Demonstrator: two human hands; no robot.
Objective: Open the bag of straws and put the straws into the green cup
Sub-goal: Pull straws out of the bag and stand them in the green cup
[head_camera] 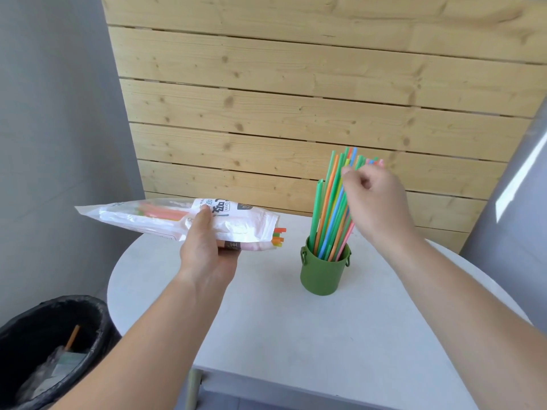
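Left hand (207,247) around the straw bag (165,220), right hand (376,199) curled on the straws (328,208) in the green cup (322,276).

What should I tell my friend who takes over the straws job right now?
Left hand holds the straw bag above the round table, open end toward the green cup; some leftover straws poke out.
Right hand grips the standing straws near their tops, their lower ends in the cup.
Done: bag opened, many straws in.
Left: move the leftover straws into the cup.
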